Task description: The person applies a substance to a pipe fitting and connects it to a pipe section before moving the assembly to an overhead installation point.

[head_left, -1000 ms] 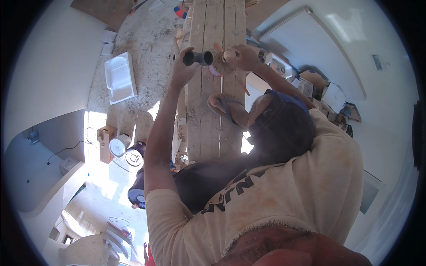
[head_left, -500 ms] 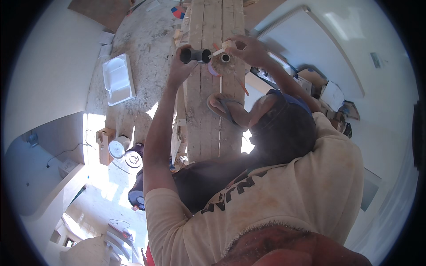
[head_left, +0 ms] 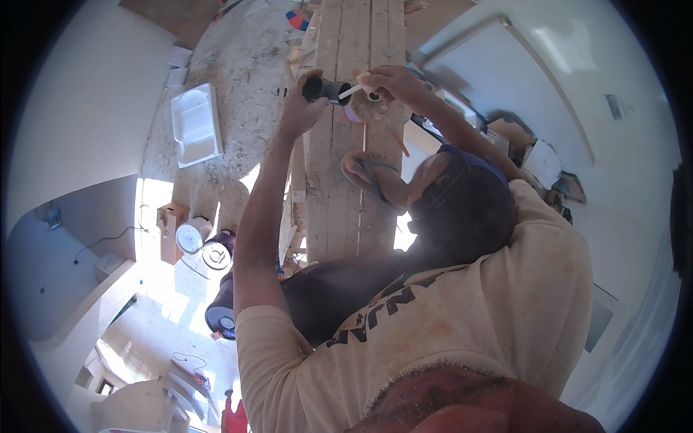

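Note:
My left hand [head_left: 297,110] is closed around a dark grey plastic pipe fitting [head_left: 326,89] with round open ends, held above the wooden planks [head_left: 339,216]. Pinched in my right hand [head_left: 399,84] is a white stick [head_left: 350,92] with a pale beige part at the finger end, perhaps a brush or applicator. Its tip meets the rim of the fitting's right-hand opening; whether it reaches inside I cannot tell. Just beneath the right fingers, a small round opening [head_left: 373,97] is partly covered. A pinkish-purple curved thing [head_left: 352,113] lies below the fitting.
My sandalled foot [head_left: 372,177] rests on the planks near an orange tool [head_left: 403,142]. On the dusty floor far below lie a white basin [head_left: 196,126], several buckets [head_left: 193,237] and a wooden box [head_left: 172,231]. A large pale panel [head_left: 498,79] leans at the right.
The white stick has shifted toward the fitting and tilted, its tip now at the rim. My right hand has turned slightly. The whole view has shifted a little.

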### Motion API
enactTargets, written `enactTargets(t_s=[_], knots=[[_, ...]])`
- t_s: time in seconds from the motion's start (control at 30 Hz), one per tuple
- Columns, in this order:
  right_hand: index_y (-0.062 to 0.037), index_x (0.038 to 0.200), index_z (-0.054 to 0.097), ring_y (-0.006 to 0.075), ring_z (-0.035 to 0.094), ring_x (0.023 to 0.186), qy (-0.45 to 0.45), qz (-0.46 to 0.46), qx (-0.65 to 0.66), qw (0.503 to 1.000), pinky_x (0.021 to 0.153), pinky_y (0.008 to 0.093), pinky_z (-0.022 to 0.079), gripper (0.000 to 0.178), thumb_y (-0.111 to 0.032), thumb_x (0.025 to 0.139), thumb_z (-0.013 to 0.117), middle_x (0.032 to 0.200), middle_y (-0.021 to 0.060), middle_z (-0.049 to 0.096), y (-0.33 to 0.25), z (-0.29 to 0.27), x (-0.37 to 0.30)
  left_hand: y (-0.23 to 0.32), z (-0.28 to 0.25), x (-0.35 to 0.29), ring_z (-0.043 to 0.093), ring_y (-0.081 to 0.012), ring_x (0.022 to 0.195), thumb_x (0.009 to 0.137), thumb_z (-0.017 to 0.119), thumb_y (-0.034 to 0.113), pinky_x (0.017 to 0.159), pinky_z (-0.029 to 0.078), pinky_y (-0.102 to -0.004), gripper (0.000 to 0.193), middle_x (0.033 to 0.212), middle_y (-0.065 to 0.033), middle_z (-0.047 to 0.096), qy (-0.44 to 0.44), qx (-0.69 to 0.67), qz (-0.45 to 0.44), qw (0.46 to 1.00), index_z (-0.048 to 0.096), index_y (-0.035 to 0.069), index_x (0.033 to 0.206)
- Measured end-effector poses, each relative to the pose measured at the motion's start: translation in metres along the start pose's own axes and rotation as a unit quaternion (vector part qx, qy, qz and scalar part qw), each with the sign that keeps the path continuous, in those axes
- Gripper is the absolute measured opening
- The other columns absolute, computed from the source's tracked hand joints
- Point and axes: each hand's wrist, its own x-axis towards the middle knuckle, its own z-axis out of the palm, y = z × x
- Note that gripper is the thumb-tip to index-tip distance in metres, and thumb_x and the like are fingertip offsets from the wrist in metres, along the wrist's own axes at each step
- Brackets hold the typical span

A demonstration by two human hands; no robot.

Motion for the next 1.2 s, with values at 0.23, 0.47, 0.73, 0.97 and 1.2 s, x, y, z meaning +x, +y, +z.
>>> enactTargets(t_s=[0.23,0.47,0.73,0.97,1.2], knots=[[-0.0011,0.119,0.065,0.0095,0.058,0.065,0.030,-0.068,-0.023,0.997,0.062,0.0246,0.049,0.041,-0.028,0.089,0.071,0.087,0.0041,0.067,-0.009,-0.002,-0.008,-0.005,-0.015,0.001,0.062,-0.0155,0.100,0.083,0.066,0.009,0.084,0.052,-0.0309,0.052,0.114,-0.0088,0.062,0.000,-0.110,-0.062,0.992,0.053,0.000,0.132],[-0.0051,0.123,0.064,0.0162,0.066,0.078,0.049,-0.260,-0.214,0.940,0.074,0.0290,0.053,0.045,-0.027,0.086,0.074,0.100,0.0094,0.069,-0.044,0.001,-0.036,0.004,-0.019,0.000,0.062,-0.0144,0.077,0.091,0.056,0.025,0.062,0.048,-0.0279,0.032,0.093,-0.0069,0.064,-0.013,-0.299,-0.193,0.935,0.060,0.001,0.113],[-0.0105,0.124,0.064,0.0214,0.063,0.094,-0.003,-0.394,-0.314,0.864,0.080,0.0335,0.052,0.047,-0.024,0.081,0.078,0.109,0.0095,0.061,-0.061,0.011,-0.043,-0.005,-0.027,-0.004,0.047,-0.0103,0.057,0.096,0.052,0.040,0.049,0.036,-0.0262,0.033,0.079,-0.0020,0.059,-0.082,-0.355,-0.233,0.902,0.061,0.009,0.103],[-0.0114,0.123,0.065,0.0274,0.059,0.095,0.018,-0.455,-0.424,0.783,0.081,0.0385,0.050,0.046,-0.022,0.080,0.075,0.103,0.0113,0.056,-0.057,0.015,-0.035,0.006,-0.030,-0.004,0.032,-0.0060,0.040,0.095,0.052,0.040,0.036,0.023,-0.0212,0.027,0.063,0.0002,0.051,-0.089,-0.370,-0.294,0.877,0.060,0.014,0.091],[-0.0076,0.120,0.066,0.0249,0.064,0.083,0.002,-0.341,-0.406,0.848,0.077,0.0371,0.051,0.042,-0.028,0.083,0.071,0.093,0.0106,0.062,-0.061,0.018,-0.038,0.007,-0.029,-0.005,0.030,-0.0054,0.039,0.094,0.054,0.039,0.036,0.021,-0.0211,0.026,0.061,0.0023,0.048,-0.034,-0.313,-0.319,0.894,0.060,0.014,0.090]])
